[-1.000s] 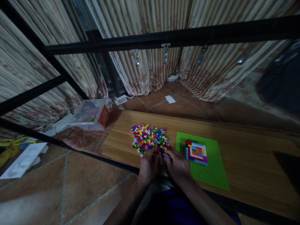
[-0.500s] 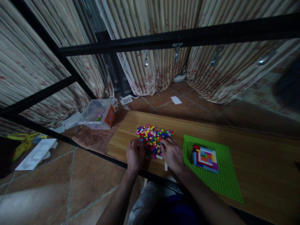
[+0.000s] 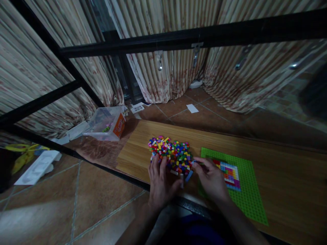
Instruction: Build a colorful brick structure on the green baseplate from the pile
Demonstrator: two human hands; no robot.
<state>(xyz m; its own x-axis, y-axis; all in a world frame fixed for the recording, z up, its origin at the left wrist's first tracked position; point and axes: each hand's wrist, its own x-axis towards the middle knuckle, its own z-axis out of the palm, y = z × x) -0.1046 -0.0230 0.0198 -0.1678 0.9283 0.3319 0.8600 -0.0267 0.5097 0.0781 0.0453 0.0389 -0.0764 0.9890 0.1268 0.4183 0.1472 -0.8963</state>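
A loose pile of small colourful toy bricks lies on the wooden board. My left hand rests over the pile's near edge, fingers spread, holding nothing that I can see. To its right, my right hand pinches a small light-blue toy brick at the pile's right side. In front of the pile are a long light-blue brick and a white brick. A built multicoloured block panel sits on the green baseplate, its left part hidden behind my right hand.
A clear plastic box with an orange label and a few bricks in it stands left of the wooden board. A black metal rail crosses above, before striped curtains. White paper lies on the tiled floor.
My left hand has moved right and its fingers have spread. My right hand has shifted right, off the pile, towards the baseplate. A light-blue brick now shows in front of the pile.
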